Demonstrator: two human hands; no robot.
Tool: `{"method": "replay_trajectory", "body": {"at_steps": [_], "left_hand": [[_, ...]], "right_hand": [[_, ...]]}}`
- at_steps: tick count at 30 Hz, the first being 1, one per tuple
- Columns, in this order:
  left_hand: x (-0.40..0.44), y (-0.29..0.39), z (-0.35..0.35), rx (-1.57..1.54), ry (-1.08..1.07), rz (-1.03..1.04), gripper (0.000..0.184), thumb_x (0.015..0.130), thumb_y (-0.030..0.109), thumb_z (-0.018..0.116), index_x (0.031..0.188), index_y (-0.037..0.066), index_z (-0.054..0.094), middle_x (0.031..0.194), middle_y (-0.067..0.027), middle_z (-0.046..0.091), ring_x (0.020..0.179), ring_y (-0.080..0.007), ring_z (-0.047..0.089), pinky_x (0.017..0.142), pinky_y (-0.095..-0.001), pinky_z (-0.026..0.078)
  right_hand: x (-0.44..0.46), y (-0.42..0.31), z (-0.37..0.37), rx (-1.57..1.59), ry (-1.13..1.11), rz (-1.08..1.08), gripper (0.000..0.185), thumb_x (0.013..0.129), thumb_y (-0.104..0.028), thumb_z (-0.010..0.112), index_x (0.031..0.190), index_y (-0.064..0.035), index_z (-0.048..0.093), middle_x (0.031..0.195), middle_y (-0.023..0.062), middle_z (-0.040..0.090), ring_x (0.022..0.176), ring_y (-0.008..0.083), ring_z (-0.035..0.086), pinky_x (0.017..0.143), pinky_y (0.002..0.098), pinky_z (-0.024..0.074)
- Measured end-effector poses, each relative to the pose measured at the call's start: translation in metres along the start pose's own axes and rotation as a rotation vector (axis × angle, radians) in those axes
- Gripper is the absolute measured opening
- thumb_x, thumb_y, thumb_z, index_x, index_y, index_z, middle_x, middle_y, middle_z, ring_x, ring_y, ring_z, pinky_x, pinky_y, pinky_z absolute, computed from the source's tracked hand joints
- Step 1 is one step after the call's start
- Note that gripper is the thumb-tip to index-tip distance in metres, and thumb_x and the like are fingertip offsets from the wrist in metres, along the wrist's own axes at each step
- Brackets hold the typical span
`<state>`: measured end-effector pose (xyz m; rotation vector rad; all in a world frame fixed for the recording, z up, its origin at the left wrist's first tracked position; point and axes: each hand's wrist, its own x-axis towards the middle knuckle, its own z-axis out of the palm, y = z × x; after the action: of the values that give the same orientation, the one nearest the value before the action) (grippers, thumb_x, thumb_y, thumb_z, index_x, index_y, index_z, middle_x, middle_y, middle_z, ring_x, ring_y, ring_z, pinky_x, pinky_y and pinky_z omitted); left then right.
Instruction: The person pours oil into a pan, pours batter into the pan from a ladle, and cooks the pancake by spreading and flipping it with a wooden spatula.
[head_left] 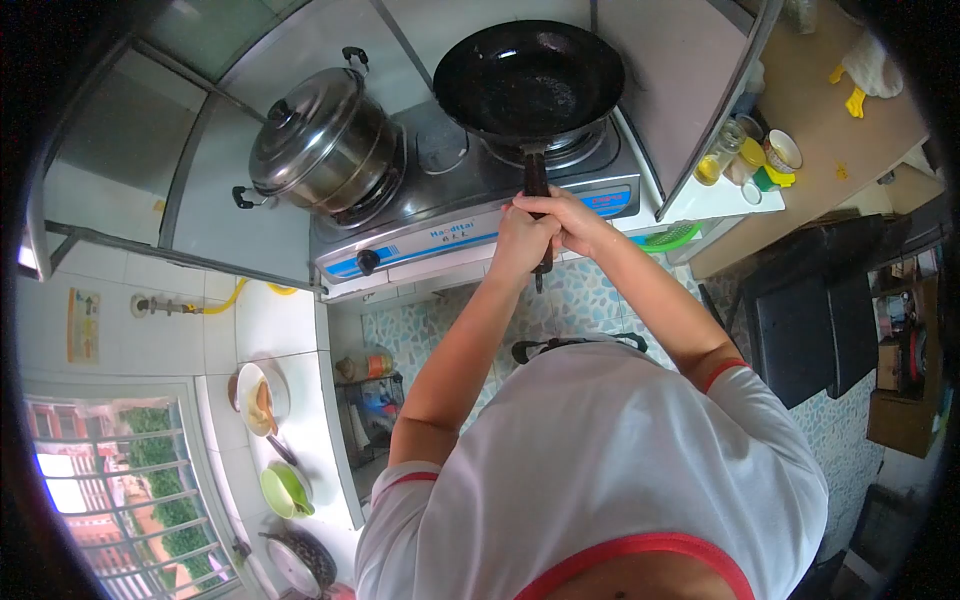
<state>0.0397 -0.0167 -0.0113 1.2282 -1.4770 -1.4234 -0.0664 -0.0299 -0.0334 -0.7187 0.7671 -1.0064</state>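
Observation:
A black wok [530, 85] rests over the right burner of the gas stove [455, 205], its handle pointing toward me. Both hands meet at that dark handle. My left hand [525, 238] is closed around its middle, and my right hand [572, 218] is closed over the handle beside it, fingers overlapping the left. The end of the handle sticks out below my hands. Inside the wok only the dark, shiny surface shows.
A lidded steel pot [325, 145] sits on the left burner. Glass jars [718, 158] and a small bowl [782, 150] stand at the right. On the left counter are a white bowl [262, 398], a green bowl [286, 490] and a lidded pan [300, 560].

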Motion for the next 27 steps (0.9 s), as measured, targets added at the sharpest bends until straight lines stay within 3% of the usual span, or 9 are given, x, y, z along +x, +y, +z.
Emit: {"method": "replay_trajectory", "body": {"at_steps": [1,4,7,10,13,16,22,25,27], "left_hand": [[0.000,0.002,0.002,-0.015,0.006,-0.014,0.010,0.069,0.008,0.054,0.065,0.000,0.051,0.053,-0.0062,0.050,0.042,-0.0132,0.048,0.038,-0.0253,0.036],[-0.001,0.005,0.003,-0.008,0.009,-0.042,0.014,0.067,0.010,0.054,0.070,-0.004,0.054,0.056,-0.0069,0.053,0.050,-0.0150,0.053,0.044,-0.0273,0.039],[0.001,0.005,0.007,-0.061,0.010,-0.029,0.011,0.069,0.008,0.054,0.064,-0.001,0.051,0.053,-0.0069,0.051,0.042,-0.0135,0.048,0.037,-0.0258,0.036],[0.003,0.012,0.007,-0.118,-0.038,-0.044,0.012,0.069,0.009,0.054,0.063,-0.001,0.051,0.054,-0.0078,0.051,0.044,-0.0140,0.049,0.039,-0.0263,0.037],[0.004,0.005,0.012,-0.140,-0.082,-0.065,0.010,0.071,0.008,0.053,0.067,-0.001,0.052,0.058,-0.0083,0.053,0.049,-0.0144,0.051,0.042,-0.0263,0.039],[0.002,0.000,0.016,-0.390,-0.146,-0.077,0.010,0.074,0.009,0.053,0.076,0.000,0.053,0.066,-0.0080,0.055,0.056,-0.0147,0.053,0.045,-0.0259,0.041],[-0.023,0.008,0.017,-0.585,0.024,-0.306,0.028,0.086,0.028,0.048,0.094,0.001,0.053,0.079,-0.0071,0.057,0.060,-0.0158,0.055,0.053,-0.0262,0.045],[-0.035,-0.018,-0.002,-0.524,0.046,-0.334,0.036,0.089,0.035,0.044,0.098,0.002,0.053,0.085,-0.0068,0.058,0.061,-0.0154,0.056,0.058,-0.0271,0.046],[-0.052,-0.043,-0.010,-0.374,0.220,-0.222,0.032,0.089,0.031,0.047,0.082,0.001,0.058,0.075,-0.0053,0.059,0.060,-0.0140,0.055,0.058,-0.0275,0.045]], "right_hand": [[-0.001,-0.001,0.000,0.008,0.002,0.007,0.023,0.075,-0.028,0.065,0.079,-0.0074,0.057,0.059,-0.0008,0.054,0.042,0.0054,0.048,0.032,0.0178,0.0319],[-0.003,-0.005,-0.007,-0.001,-0.004,0.078,0.021,0.079,-0.022,0.061,0.088,-0.0040,0.056,0.085,0.0095,0.060,0.072,0.0138,0.059,0.056,0.0228,0.0478],[-0.005,-0.011,-0.009,-0.027,-0.032,0.102,0.023,0.080,-0.023,0.061,0.090,-0.0034,0.057,0.083,0.0081,0.060,0.069,0.0117,0.059,0.051,0.0206,0.0457],[-0.008,-0.019,-0.009,-0.042,-0.015,0.086,0.028,0.074,-0.029,0.067,0.082,-0.0034,0.058,0.059,0.0012,0.054,0.039,0.0064,0.046,0.032,0.0188,0.0308],[-0.008,-0.015,-0.013,-0.011,0.001,0.075,0.027,0.080,-0.027,0.060,0.089,-0.0010,0.059,0.076,0.0068,0.060,0.056,0.0079,0.056,0.038,0.0177,0.0383],[-0.017,-0.023,-0.016,0.013,-0.056,0.123,0.031,0.082,-0.030,0.057,0.092,-0.0003,0.059,0.078,0.0067,0.060,0.056,0.0093,0.056,0.038,0.0191,0.0409],[-0.020,-0.015,-0.024,0.031,-0.033,0.150,0.045,0.087,-0.039,0.047,0.109,-0.0008,0.052,0.096,0.0096,0.061,0.088,0.0170,0.059,0.074,0.0278,0.0488],[-0.032,-0.015,-0.026,0.390,-0.101,0.142,0.042,0.089,-0.037,0.044,0.109,-0.0014,0.052,0.101,0.0116,0.060,0.097,0.0185,0.057,0.084,0.0303,0.0447],[-0.035,0.004,-0.042,0.397,-0.025,0.171,0.035,0.089,-0.030,0.046,0.108,-0.0008,0.052,0.101,0.0118,0.058,0.094,0.0194,0.057,0.084,0.0316,0.0449]]}}
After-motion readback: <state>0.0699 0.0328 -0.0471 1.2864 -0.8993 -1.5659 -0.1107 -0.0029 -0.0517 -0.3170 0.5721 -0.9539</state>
